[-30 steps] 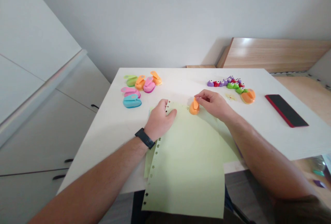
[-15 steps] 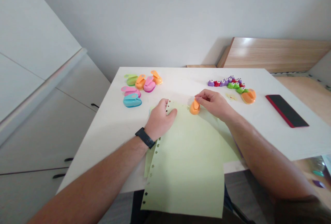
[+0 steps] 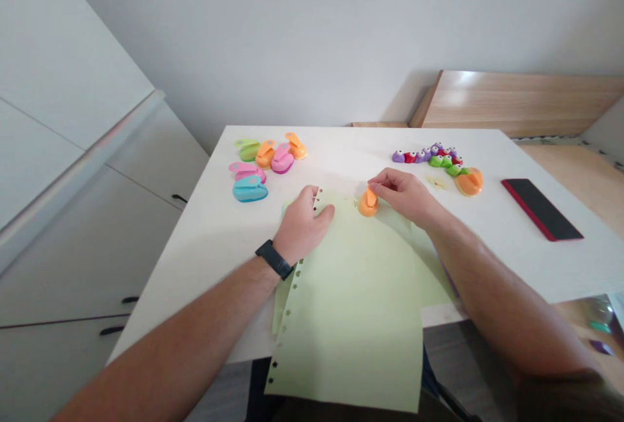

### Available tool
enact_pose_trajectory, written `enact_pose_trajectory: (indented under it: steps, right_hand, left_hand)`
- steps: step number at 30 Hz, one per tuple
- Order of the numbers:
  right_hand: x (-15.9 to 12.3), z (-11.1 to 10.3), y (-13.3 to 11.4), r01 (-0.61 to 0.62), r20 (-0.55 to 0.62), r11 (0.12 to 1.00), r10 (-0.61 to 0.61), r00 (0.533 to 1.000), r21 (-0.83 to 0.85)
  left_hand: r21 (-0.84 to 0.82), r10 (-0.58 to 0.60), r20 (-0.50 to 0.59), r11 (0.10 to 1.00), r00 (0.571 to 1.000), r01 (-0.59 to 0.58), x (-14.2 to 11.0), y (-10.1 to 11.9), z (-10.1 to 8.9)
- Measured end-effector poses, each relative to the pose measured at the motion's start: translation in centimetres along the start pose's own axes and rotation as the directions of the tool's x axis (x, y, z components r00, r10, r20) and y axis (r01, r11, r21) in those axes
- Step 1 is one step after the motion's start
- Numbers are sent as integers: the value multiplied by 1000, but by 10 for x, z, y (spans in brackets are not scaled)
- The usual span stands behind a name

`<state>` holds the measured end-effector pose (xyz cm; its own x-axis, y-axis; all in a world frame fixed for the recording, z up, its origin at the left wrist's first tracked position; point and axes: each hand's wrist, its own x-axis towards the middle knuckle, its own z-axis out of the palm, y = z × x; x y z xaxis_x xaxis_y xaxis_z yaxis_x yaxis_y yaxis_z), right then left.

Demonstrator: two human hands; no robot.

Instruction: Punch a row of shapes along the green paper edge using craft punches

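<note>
A pale green sheet of paper (image 3: 355, 305) lies on the table and hangs over its front edge, with small flower-shaped holes along its left side. My left hand (image 3: 305, 224) grips the sheet's upper left edge, the thumb on top. At the sheet's far edge sits a small orange craft punch (image 3: 368, 203). The fingers of my right hand (image 3: 402, 194) are closed on the punch's raised lever. A few punched holes show just left of the punch. More green paper (image 3: 433, 279) lies beneath the sheet.
Several colourful lever punches (image 3: 250, 189) stand at the back left. At the back right are several small purple, red and green punches (image 3: 441, 160), a larger orange punch (image 3: 469, 182) and paper bits (image 3: 436, 183). A black-and-red flat object (image 3: 542, 209) lies at the right.
</note>
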<state>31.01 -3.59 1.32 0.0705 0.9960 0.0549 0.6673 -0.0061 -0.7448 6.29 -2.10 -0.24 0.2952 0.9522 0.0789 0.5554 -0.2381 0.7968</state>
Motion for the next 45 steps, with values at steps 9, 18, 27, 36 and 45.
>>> enact_pose_trajectory:
  steps: [9, 18, 27, 36, 45]
  right_hand:
    - [1, 0, 1, 11, -11, 1000, -11, 1000, -9]
    - [4, 2, 1, -48, -25, 997, 49, 998, 59]
    - [11, 4, 4, -61, -12, 997, 62, 998, 50]
    - [15, 3, 9, -38, 14, 999, 38, 999, 7]
    - [17, 3, 10, -22, 37, 1000, 22, 999, -14]
  left_hand:
    - [-16, -23, 6, 1000, 1000, 23, 0, 4, -1]
    - [7, -9, 6, 1000, 1000, 8, 0, 2, -1]
    - [12, 2, 7, 1000, 1000, -2, 1, 2, 0]
    - [5, 7, 14, 1000, 1000, -7, 1, 3, 0]
    - [-9, 3, 13, 1000, 1000, -3, 0, 4, -1]
